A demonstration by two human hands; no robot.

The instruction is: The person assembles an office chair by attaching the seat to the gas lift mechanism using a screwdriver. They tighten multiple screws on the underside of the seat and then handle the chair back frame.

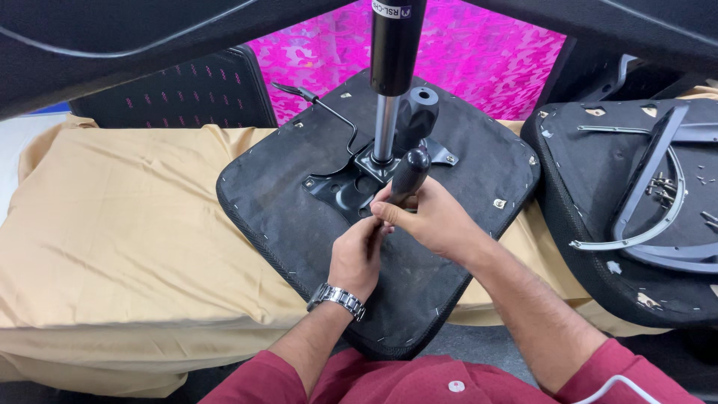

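Note:
An upturned black office chair seat lies on a tan cloth. A black metal mechanism plate is fixed at its middle, with a gas lift cylinder standing upright from it. My right hand grips the black handle of a screwdriver, held upright over the plate. My left hand is pinched around the tool's lower shaft, just under the right hand. The tip is hidden by my fingers. A bent lever rod sticks out from the plate toward the back left.
A second upturned seat with grey armrest brackets lies at the right. The tan cloth covers the bench at left. A black chair back stands behind, with a pink patterned surface beyond. Dark chair base legs cross the top.

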